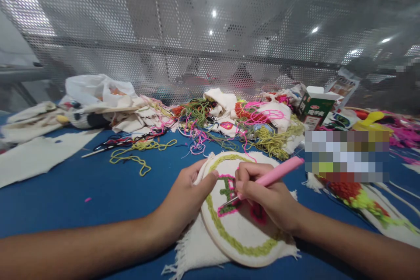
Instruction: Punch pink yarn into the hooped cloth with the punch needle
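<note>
Two hands work over one hoop. The right hand [267,194] is closed around a pink pen-like tool [275,174], held like a pencil, with its thin metal tip pressed down into the cloth. I think it is held slanted so the tip can poke in just where the pink yarn shape sits. The left hand [185,199] grips the edge of the hoop [229,238], thumb on the rim, likely to keep it from sliding. The hoop lies near the front of the blue desk [98,192], tipped up a little on the left side. It holds white cloth tight, and a green yarn ring runs round inside it, with a pink and green shape in the middle.

Farther back, a loose yellow yarn [138,157] curls on the desk. Behind it sits a big tangle of yarn [229,122] in pink, green and yellow, with white cloth scraps [39,153] to the left. A green and white box [316,109] stands at the right. A metal screen with small holes [197,43] rises behind it all.
</note>
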Action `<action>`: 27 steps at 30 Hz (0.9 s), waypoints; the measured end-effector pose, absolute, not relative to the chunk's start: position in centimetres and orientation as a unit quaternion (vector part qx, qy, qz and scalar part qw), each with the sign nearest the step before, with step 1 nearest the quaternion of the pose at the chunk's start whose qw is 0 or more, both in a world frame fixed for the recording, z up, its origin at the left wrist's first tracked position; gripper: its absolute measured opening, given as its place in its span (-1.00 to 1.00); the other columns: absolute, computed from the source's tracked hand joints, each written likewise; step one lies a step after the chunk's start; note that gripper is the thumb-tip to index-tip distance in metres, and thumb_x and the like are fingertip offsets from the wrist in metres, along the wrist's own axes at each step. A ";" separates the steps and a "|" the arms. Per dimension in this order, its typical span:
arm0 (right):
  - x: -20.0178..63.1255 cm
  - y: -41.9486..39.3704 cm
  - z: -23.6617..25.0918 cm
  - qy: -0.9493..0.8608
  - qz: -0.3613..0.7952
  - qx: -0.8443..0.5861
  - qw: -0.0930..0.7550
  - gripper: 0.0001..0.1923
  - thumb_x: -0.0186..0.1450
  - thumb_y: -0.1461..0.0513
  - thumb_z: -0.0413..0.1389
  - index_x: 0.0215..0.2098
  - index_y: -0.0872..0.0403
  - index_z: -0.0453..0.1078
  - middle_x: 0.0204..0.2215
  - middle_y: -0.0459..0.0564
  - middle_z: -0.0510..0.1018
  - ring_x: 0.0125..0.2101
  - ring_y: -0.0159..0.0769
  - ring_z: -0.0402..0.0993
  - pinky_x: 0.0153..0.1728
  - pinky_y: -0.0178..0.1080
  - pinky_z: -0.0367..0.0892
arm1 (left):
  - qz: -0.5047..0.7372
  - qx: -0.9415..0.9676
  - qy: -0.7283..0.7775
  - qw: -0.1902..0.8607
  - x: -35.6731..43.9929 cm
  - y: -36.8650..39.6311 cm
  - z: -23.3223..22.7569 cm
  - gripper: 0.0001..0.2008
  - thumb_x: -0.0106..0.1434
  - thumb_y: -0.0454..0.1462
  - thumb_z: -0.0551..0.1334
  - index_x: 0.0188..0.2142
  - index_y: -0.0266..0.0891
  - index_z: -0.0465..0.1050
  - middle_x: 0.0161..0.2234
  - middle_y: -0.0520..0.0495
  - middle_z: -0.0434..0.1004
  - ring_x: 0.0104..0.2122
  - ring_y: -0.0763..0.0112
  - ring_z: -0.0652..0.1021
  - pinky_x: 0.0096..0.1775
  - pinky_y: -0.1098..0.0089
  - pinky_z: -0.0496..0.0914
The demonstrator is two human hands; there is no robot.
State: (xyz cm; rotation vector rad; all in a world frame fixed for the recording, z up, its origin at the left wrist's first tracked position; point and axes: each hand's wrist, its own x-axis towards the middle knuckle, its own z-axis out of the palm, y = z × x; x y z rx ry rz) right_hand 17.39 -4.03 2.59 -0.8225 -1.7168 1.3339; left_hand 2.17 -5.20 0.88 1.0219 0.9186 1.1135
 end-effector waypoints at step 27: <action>17.9 -5.0 3.7 -0.860 0.358 -0.285 0.225 -0.85 0.16 0.27 0.00 -0.56 0.08 0.18 -0.59 -0.14 0.30 -0.56 -0.48 0.17 -0.53 -0.39 0.11 | 0.501 0.534 0.392 0.557 1.8 -5.9 0.7 -0.65 0.21 -0.21 0.11 0.00 -0.18 0.30 -0.10 -0.04 0.48 -0.16 0.29 0.47 -0.13 0.39 0.34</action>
